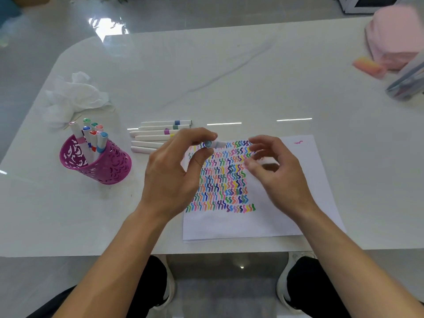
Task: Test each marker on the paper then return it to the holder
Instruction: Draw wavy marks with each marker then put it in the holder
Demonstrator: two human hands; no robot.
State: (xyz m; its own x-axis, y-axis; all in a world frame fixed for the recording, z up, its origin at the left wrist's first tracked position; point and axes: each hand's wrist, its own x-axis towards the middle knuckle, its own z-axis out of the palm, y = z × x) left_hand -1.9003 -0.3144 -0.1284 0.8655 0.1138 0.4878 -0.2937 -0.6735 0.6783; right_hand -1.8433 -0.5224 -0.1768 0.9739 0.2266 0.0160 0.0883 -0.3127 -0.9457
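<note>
Your left grip (174,171) pinches a blue-capped marker (214,144) between thumb and fingertips, above the top left of the paper (286,203). Your right grip (275,175) hangs near it, fingers loosely curved, holding nothing. The purple holder (110,166) stands well to the left on the desk (229,76).

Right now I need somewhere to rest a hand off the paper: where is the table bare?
Bare table: right of the paper up to the clear pencil case, across the far middle beyond the loose markers, and in front of the purple holder. Crowded: between holder and paper, where the loose markers lie and the left hand holds a marker.
</note>
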